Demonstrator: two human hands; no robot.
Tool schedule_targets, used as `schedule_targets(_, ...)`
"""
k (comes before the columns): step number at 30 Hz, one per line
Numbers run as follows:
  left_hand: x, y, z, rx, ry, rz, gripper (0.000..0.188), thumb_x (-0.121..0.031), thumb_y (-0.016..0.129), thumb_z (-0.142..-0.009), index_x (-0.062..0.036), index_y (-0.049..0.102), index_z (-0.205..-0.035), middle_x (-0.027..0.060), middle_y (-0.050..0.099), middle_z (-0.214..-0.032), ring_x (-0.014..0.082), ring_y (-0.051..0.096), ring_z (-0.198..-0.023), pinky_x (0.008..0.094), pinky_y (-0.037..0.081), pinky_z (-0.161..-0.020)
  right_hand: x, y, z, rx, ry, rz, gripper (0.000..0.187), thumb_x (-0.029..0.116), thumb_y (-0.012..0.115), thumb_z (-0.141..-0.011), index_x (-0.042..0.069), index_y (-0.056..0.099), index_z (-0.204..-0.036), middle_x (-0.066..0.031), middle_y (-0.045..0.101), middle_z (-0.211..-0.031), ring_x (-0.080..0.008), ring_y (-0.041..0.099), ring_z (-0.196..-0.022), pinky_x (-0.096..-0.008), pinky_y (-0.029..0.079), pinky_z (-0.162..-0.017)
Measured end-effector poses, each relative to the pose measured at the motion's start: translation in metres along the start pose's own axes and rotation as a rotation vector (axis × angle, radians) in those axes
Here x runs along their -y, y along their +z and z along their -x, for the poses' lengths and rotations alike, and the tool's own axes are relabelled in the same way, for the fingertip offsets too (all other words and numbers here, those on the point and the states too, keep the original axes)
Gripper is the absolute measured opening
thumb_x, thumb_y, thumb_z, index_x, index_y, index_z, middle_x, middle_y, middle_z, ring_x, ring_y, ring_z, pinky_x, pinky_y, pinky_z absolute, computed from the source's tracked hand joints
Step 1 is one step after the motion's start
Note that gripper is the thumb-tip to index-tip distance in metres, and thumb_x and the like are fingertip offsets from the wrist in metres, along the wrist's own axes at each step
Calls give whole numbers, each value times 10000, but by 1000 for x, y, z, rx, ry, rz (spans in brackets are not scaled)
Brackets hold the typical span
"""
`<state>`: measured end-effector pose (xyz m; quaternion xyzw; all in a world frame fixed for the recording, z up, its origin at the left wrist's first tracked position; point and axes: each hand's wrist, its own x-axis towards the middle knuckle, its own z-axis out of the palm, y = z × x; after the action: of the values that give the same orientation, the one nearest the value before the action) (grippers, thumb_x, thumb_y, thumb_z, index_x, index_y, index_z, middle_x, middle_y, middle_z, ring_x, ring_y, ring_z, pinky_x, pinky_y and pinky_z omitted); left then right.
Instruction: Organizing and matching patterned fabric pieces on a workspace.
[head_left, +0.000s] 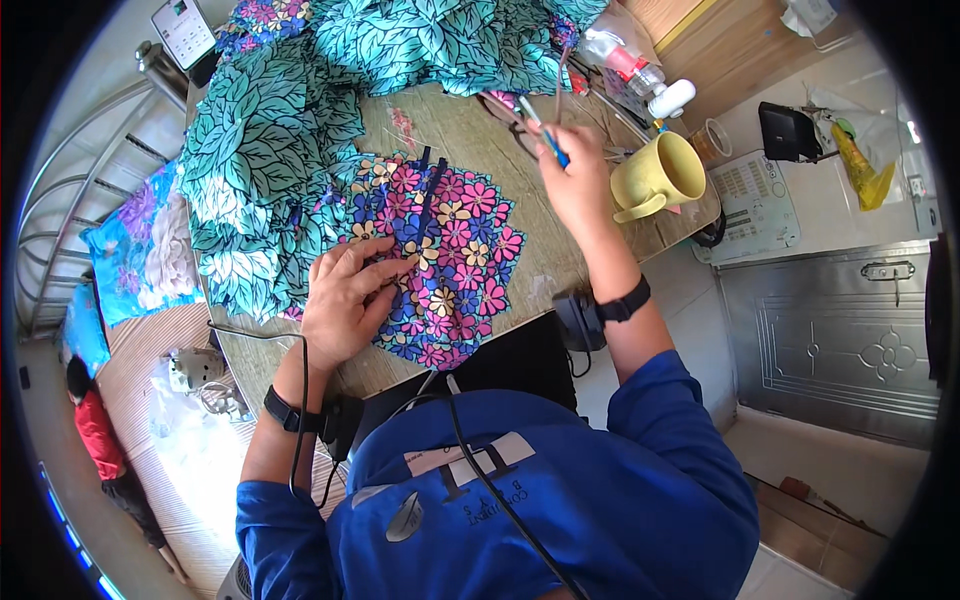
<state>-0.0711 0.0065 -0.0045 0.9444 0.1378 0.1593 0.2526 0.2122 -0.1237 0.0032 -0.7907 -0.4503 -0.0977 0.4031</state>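
Observation:
My left hand [345, 298] lies with fingers stretched on a leaf-edged cloth piece [465, 265] printed with pink, cream and blue flowers. Close to its fingertips, two dark narrow strips [434, 190] cross the cloth. My right hand [580, 180] is raised over the table beyond the cloth, its fingers closed around a slim pen-like tool [553, 148] with a blue part and a pale shaft; its exact kind is unclear. Just left of that hand, a pair of eyeglasses [515, 126] lies partly hidden.
Teal leaf-printed cloth pieces [255, 130] pile along the table's left and far sides. A yellow mug [640, 180] stands right of my right hand, near a clear bottle [645, 75]. The wooden tabletop [540, 220] shows between. A person in red [100, 435] is far left.

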Motion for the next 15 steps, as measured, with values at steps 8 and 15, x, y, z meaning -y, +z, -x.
schedule_targets(8, -12, -13, -14, -22, -54, 423, 577, -234, 795, -739, -75, 557, -1240, 36, 594, -868, 166, 558, -808, 300, 427, -759, 90, 2, 48, 258, 188, -832, 163, 14, 574, -922, 28, 628, -1075, -44, 562, -939, -112, 630, -690, -235, 529, -629)
schedule_targets(15, -23, -6, -18, -90, -257, 811, 238, -153, 781, -790, -39, 655, -955, 1, 587, -796, 94, 535, -715, 249, 436, -648, 115, 11, 60, 323, -100, -811, 98, 54, 604, -899, 24, 620, -991, -97, 630, -980, -242, 618, -933, -358, 486, -827)
